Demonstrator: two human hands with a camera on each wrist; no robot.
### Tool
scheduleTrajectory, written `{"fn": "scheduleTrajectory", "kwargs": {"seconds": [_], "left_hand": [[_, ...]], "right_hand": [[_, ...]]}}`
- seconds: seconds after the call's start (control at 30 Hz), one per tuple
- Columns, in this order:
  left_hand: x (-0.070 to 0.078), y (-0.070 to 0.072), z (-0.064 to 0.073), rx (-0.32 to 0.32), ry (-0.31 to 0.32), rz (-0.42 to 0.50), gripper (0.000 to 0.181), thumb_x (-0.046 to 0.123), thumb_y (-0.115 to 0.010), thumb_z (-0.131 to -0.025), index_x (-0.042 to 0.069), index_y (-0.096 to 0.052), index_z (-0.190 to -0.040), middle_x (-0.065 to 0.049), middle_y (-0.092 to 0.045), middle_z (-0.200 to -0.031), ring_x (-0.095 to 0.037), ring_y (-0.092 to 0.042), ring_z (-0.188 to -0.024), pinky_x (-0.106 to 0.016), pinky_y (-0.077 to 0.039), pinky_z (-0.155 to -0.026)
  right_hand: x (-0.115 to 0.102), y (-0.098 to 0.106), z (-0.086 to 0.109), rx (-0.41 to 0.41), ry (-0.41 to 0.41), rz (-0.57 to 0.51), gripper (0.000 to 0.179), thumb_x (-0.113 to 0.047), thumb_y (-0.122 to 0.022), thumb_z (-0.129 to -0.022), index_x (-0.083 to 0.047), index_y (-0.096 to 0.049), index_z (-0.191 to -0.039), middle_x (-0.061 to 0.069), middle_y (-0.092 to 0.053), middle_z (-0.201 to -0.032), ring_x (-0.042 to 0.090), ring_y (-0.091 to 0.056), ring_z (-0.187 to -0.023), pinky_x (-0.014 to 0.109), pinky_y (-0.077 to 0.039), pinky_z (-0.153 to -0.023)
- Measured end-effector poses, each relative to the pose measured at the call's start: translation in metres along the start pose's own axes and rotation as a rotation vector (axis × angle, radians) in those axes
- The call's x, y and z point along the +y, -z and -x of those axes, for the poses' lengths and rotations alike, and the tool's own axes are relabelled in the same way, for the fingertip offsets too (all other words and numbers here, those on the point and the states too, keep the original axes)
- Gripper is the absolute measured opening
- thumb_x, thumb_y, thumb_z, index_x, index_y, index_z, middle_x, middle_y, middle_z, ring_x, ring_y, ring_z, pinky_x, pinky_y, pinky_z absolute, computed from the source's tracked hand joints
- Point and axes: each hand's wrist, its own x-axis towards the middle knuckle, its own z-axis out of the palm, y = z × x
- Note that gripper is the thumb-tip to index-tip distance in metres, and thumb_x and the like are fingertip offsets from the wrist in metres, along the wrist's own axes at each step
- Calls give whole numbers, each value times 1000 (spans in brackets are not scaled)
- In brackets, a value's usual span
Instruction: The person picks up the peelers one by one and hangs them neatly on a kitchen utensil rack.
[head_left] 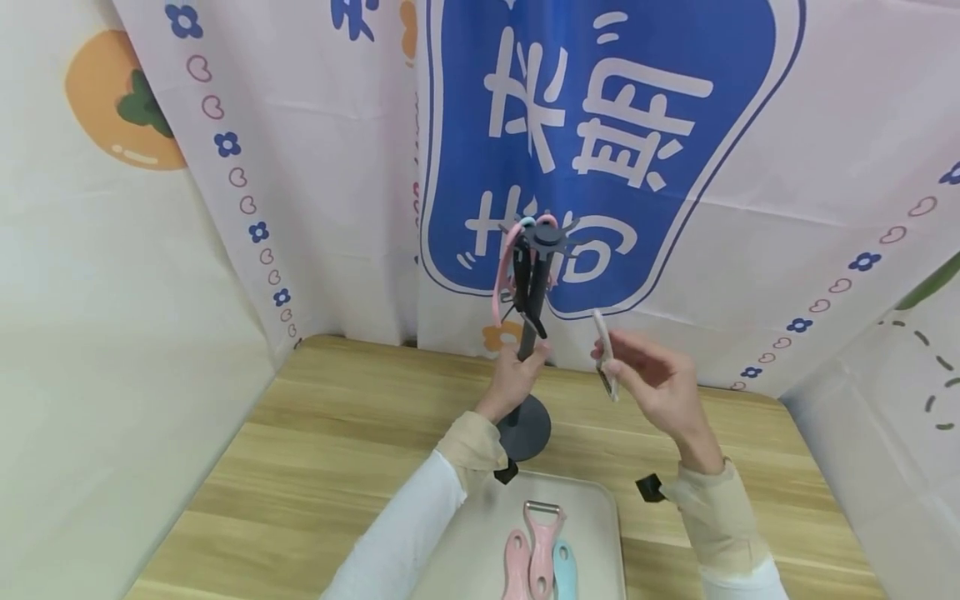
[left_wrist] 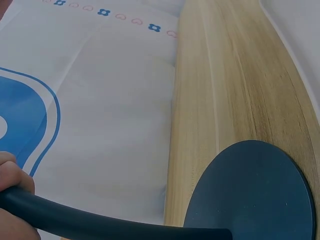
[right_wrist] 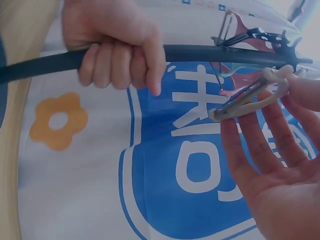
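Observation:
My left hand (head_left: 513,379) grips the pole (left_wrist: 100,220) of a dark rack stand, fingers wrapped round it below the hooks. Its round base (head_left: 534,433) sits on the wooden table. Hooks (head_left: 549,237) at the top carry a pink peeler (head_left: 501,279), a black peeler (head_left: 522,271) and a bit of light blue, partly hidden behind each other. To the right of the pole, my right hand (head_left: 663,387) pinches a cream peeler (right_wrist: 250,102) between thumb and fingers. In the right wrist view its metal blade shows, and the peeler overlaps the hung ones.
A beige tray (head_left: 457,546) lies at the front of the table (head_left: 315,433). On it are a pink Y-shaped peeler (head_left: 543,546), another pink handle (head_left: 517,562) and a light blue handle (head_left: 564,571). A printed curtain (head_left: 352,183) hangs close behind the stand.

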Motion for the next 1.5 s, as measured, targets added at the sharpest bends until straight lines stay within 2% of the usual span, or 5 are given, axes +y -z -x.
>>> {"fn": "scheduleTrajectory", "kwargs": {"seconds": [0.3, 0.47, 0.73, 1.03, 1.5], "left_hand": [[-1, -1, -1, -5, -11, 7, 62, 35, -56, -111, 15, -41, -54, 10, -34, -48, -9, -26, -44, -25, -21, -46], [-1, -1, -1, -2, -16, 2, 62, 35, -56, -110, 16, -41, -54, 10, -34, -47, -9, -26, -44, -25, -21, -46], [-1, 1, -2, 8, -35, -1, 62, 36, -57, -111, 16, -41, -55, 11, -34, -48, -9, -26, -44, -25, -21, -46], [0, 0, -1, -12, -34, 10, 62, 34, -57, -111, 15, -40, -55, 10, -33, -48, -9, -25, -44, -26, -21, -46], [1, 1, -1, -9, -17, 16, 61, 34, -58, -110, 14, -42, -55, 10, -34, -49, -9, -26, -44, -26, -21, -46]], "right_hand": [[12, 2, -30, 164, -167, -166, 34, 8, -59, -104, 10, -64, -138, 14, -79, -121, 22, -77, -110, 38, -58, -103], [15, -1, -51, 204, -188, -274, 31, 4, -60, -106, 4, -69, -135, 12, -79, -120, 23, -76, -110, 38, -58, -103], [22, -3, -83, 266, -199, -360, 29, -4, -63, -106, -2, -71, -135, 16, -78, -121, 24, -78, -104, 38, -60, -98], [22, -8, -95, 280, -187, -431, 27, -4, -64, -106, -4, -74, -131, 14, -80, -118, 24, -78, -105, 39, -60, -99], [17, -20, -102, 292, -195, -393, 25, -6, -66, -105, -13, -79, -126, 10, -79, -121, 22, -79, -106, 37, -60, -99]]}}
